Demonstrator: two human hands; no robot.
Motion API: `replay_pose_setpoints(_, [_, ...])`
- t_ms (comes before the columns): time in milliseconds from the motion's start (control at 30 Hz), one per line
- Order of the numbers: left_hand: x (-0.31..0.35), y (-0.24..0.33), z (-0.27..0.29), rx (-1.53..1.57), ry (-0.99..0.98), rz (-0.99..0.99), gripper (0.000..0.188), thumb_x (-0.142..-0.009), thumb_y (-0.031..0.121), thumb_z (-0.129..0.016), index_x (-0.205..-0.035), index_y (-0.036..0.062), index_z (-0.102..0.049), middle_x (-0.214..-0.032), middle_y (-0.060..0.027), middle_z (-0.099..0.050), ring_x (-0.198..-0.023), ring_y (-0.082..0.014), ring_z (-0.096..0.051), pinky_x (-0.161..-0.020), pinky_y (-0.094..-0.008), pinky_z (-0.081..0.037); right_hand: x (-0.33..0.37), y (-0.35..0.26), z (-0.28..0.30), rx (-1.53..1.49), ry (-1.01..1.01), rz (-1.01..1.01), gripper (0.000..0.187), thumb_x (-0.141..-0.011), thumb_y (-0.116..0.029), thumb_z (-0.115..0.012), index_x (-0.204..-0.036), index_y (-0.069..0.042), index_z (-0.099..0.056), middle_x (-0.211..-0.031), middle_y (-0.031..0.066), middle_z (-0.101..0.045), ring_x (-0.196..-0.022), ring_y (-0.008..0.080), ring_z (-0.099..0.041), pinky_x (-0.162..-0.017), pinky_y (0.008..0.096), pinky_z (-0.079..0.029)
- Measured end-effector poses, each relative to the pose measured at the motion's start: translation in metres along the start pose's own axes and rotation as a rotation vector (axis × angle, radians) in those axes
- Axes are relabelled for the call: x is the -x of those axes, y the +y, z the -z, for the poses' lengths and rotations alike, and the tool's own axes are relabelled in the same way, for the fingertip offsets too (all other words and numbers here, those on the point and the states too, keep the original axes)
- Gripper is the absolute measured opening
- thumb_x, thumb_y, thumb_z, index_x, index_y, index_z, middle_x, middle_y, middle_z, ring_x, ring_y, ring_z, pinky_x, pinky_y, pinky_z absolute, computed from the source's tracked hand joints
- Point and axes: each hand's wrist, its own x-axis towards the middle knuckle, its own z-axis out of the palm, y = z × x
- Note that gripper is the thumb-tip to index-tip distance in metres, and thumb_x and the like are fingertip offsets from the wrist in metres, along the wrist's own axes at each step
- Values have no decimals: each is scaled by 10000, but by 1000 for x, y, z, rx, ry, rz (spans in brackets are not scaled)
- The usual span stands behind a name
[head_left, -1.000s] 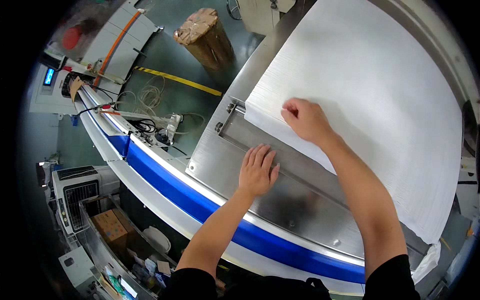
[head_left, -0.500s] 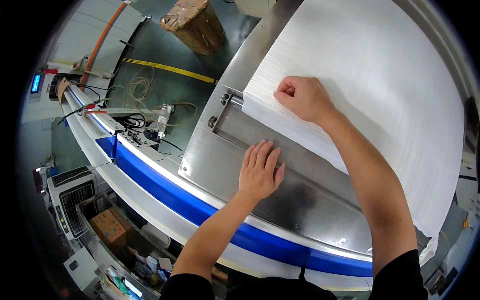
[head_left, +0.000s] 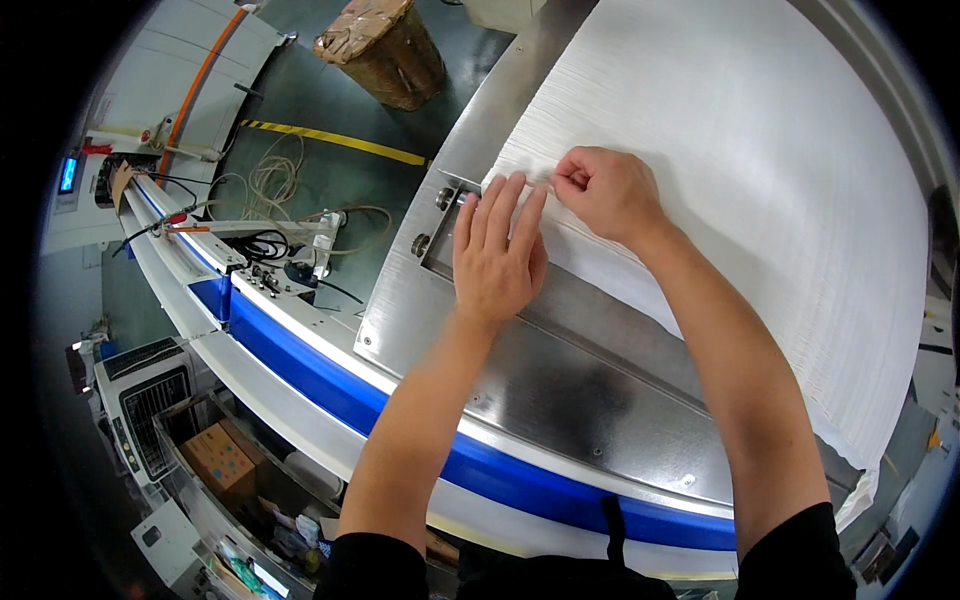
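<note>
A tall stack of thin white sheets, its side showing many fine layers, lies on a metal table. On the stack's near-left edge rests my right hand, with thumb and fingers pinched together; what is between them, if anything, is hidden. My left hand reaches to the stack's left corner, its fingers stretched out and slightly spread, palm down. Its fingertips cover that corner and come close to the right hand's fingertips. Beside the left hand, a metal rod with round knobs sits at the end of a shallow recess in the table.
A blue and white rail runs along the table's near side. On the floor stand a taped brown carton and, lower left, a bin holding a cardboard box. Coiled hoses lie beyond the rail, near yellow-black floor tape.
My left hand has moved up and away from me, from the bare metal to the stack's corner. My right hand has stayed nearly in place, fingers still pinched.
</note>
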Motion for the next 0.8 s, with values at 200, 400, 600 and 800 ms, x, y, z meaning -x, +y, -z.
replay_pose_setpoints(200, [8, -18, -11, -59, -4, -17, 370, -779, 144, -648, -1144, 194, -611, -1356, -53, -526, -1232, -236, -510, -1014, -415, -357, -1, 6, -3, 48, 66, 54, 142, -807, -225, -697, -783, -86, -673, -670, 32, -654, -596, 192, -615, -582, 323, -488])
replay_pose_setpoints(400, [28, -14, 1, -79, -7, 12, 292, -766, 162, -661, -1053, 184, -619, -1299, -40, -563, -1200, -230, -527, -995, -417, -352, -2, 6, 1, 11, 28, -6, 139, -807, -252, -671, -801, -114, -689, -737, 45, -685, -665, 234, -647, -634, 357, -519])
replay_pose_setpoints(600, [45, -15, 10, -100, 9, 10, 304, -761, 159, -655, -1062, 182, -619, -1268, -27, -581, -1187, -225, -536, -977, -420, -356, -3, 4, 0, -26, 19, -34, 142, -806, -214, -703, -803, -73, -685, -681, 32, -671, -604, 159, -622, -595, 287, -492])
replay_pose_setpoints(800, [41, -12, 11, -112, 18, -1, 406, -764, 165, -644, -1169, 188, -619, -1235, -19, -581, -1171, -217, -536, -968, -417, -354, -2, 3, 3, -47, -16, -73, 155, -811, -236, -686, -823, -82, -694, -710, 49, -682, -641, 188, -636, -626, 315, -507])
